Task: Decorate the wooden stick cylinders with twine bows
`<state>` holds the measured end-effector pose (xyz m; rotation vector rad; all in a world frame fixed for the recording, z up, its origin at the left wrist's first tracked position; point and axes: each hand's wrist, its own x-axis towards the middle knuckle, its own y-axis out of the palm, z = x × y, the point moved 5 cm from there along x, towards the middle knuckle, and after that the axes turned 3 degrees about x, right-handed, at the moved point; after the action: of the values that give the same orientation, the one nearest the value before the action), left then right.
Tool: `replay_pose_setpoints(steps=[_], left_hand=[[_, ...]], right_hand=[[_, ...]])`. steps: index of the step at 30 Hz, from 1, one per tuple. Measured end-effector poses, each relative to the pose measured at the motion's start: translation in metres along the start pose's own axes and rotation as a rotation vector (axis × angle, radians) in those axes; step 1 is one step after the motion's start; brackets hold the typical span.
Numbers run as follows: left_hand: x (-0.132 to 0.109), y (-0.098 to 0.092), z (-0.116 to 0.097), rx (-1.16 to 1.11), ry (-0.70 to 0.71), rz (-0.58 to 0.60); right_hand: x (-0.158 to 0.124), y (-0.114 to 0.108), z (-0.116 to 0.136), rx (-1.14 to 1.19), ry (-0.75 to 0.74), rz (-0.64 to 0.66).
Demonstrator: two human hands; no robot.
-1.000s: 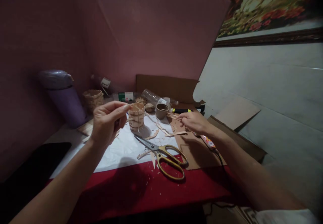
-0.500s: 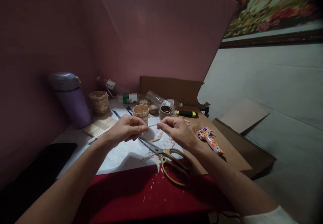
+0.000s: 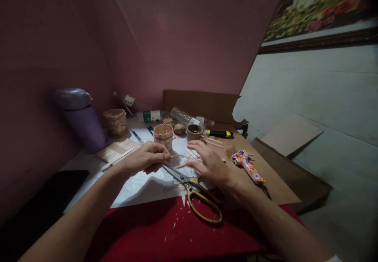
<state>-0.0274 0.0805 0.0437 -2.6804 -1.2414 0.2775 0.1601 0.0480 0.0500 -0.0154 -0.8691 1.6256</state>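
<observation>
My left hand (image 3: pixel 153 157) pinches a thin pale wood sliver (image 3: pixel 177 156), whose free end sticks out to the right. Fingers apart, my right hand (image 3: pixel 206 161) hovers over wood scraps on the white paper (image 3: pixel 132 191), with nothing held that I can see. Just beyond the left hand stands a small wooden cup (image 3: pixel 163 136) with a scalloped rim. Below both hands lie large scissors (image 3: pixel 189 185) with gold handles, partly hidden by the right hand. Loose wood offcuts (image 3: pixel 182 162) are scattered between the hands.
At the left are a purple tumbler (image 3: pixel 84 122), a second wooden cup (image 3: pixel 115 122) and a bundle of flat sticks (image 3: pixel 116 151). Farther back lie plastic bottles (image 3: pixel 181 116), twine (image 3: pixel 179 129) and a brown round container (image 3: pixel 195 132). A flower-patterned glue gun (image 3: pixel 248 166) rests on cardboard at right.
My right hand has let go of the sliver's end, spread its fingers and moved slightly down and right. My left hand has dropped a little, still pinching the sliver.
</observation>
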Motion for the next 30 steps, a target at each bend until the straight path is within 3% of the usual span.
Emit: replay_pose_setpoints(steps=[2, 4, 6, 8, 11, 13, 17, 20, 23, 26, 30], left_hand=[[0.0, 0.007, -0.001, 0.047, 0.008, 0.029], [0.001, 0.011, -0.002, 0.078, 0.023, 0.027], [0.004, 0.01, -0.003, 0.105, 0.064, -0.046], [0.005, 0.001, -0.008, 0.168, 0.189, -0.25], [0.0, -0.014, -0.02, 0.408, 0.495, -0.626], [0.001, -0.015, -0.022, 0.627, 0.584, -0.739], [0.014, -0.018, -0.01, 0.92, 0.428, -0.76], [0.019, -0.024, -0.006, 0.971, 0.361, -0.808], [0.02, -0.031, -0.007, 0.822, 0.418, -0.809], [0.02, -0.038, -0.007, 0.53, 0.472, -0.728], [0.022, -0.046, -0.002, 0.16, 0.44, -0.611]], right_hand=[[-0.003, 0.016, 0.006, 0.231, 0.021, 0.081], [-0.006, 0.033, 0.006, 0.473, 0.185, 0.154], [-0.007, 0.038, 0.002, 0.53, 0.316, 0.131], [-0.001, 0.035, -0.002, 0.496, 0.308, 0.098], [0.012, 0.027, -0.014, 0.344, 0.213, 0.089], [0.019, 0.022, -0.024, 0.208, 0.161, 0.036], [0.021, 0.022, -0.033, 0.045, 0.083, -0.021], [0.017, 0.022, -0.03, -0.011, 0.043, -0.035], [0.014, 0.019, -0.029, -0.007, 0.025, -0.042], [0.014, 0.018, -0.032, 0.021, 0.022, -0.045], [0.013, 0.018, -0.033, 0.038, -0.004, -0.039]])
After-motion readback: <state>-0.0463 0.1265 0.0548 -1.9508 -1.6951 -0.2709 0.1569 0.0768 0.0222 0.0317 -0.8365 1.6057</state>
